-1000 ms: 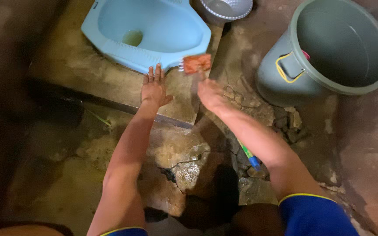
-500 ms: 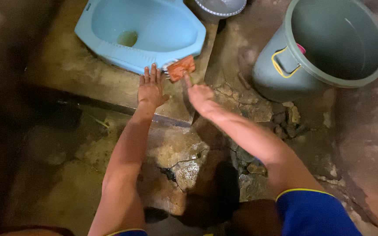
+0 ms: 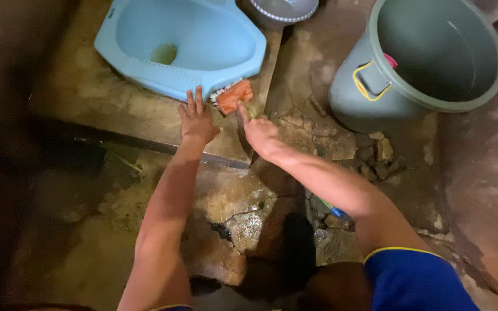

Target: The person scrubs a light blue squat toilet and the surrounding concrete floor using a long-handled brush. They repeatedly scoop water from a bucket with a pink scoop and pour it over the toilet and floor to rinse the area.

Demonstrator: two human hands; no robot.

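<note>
Left hand (image 3: 196, 121): laid flat with fingers spread on the raised concrete slab (image 3: 116, 109), fingertips touching the near rim of the blue squat toilet pan (image 3: 185, 40).

Right hand (image 3: 259, 131): closed on an orange scrub brush (image 3: 233, 96), which is pressed against the pan's rim at 1 o'clock from the left hand.

Grey-green bucket (image 3: 433, 57) with yellow handle: placed at 2 o'clock from the right hand, well apart.

Metal bowl (image 3: 283, 8): seen at 12 o'clock, beyond the pan.
</note>
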